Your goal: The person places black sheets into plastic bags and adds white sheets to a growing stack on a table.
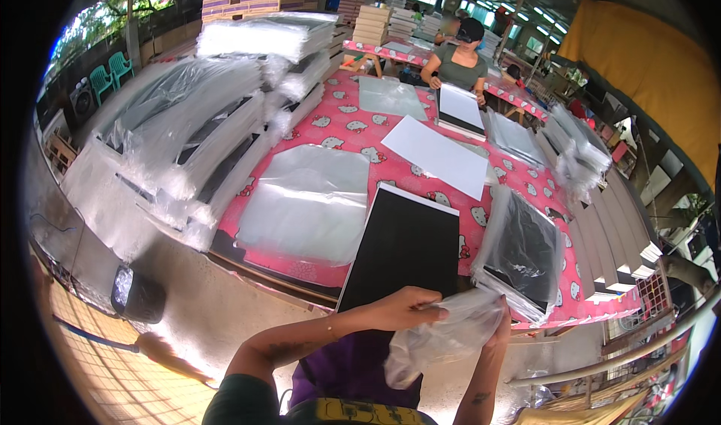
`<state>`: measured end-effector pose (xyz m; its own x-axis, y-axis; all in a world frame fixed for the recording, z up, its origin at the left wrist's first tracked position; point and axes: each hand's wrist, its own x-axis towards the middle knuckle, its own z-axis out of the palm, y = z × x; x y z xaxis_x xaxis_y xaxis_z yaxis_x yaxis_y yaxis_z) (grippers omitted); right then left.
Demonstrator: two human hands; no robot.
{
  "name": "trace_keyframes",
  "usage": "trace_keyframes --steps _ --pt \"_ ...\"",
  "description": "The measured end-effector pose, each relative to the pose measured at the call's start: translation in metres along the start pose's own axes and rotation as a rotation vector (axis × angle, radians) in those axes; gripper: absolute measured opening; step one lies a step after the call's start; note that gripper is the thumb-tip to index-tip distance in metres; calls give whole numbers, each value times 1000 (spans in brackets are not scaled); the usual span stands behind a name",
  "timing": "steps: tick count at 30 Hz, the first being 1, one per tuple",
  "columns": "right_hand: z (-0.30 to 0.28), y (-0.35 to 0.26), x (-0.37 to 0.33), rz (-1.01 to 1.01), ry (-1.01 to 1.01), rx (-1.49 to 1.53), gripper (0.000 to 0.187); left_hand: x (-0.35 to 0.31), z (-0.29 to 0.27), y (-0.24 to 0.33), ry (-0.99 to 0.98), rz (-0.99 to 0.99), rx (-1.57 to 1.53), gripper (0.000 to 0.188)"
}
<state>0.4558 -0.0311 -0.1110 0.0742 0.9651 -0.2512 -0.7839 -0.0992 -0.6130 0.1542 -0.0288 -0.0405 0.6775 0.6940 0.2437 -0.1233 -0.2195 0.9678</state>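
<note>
Between my two hands hangs a crumpled clear plastic bag [443, 338], over the near edge of the table. My left hand [402, 308] is closed, pinching one side of the bag between thumb and fingers. My right hand [497, 329] grips the other side, its fingers partly behind the plastic. Just beyond my left hand lies a flat black board [409, 241] with a white strip along its far edge. Right of it, plastic-wrapped black boards [522, 248] are piled. A stack of clear plastic bags [312, 199] lies flat to the left.
The table has a pink patterned cover [349, 117]. Tall stacks of plastic-wrapped boards [188, 132] stand at left. White sheets [439, 154] lie mid-table. Grey boards [612, 229] are stacked at right. Across the table, a person [460, 64] handles a white-and-black board [460, 108].
</note>
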Motion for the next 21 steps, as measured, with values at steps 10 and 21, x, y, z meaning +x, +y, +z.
trace_keyframes --steps 10,21 --pt "3 -8 -22 -136 -20 -46 28 -1 -10 3 98 17 18 37" --pt "17 -4 -34 -237 -557 -421 56 -19 -53 39 207 -56 -288 35"
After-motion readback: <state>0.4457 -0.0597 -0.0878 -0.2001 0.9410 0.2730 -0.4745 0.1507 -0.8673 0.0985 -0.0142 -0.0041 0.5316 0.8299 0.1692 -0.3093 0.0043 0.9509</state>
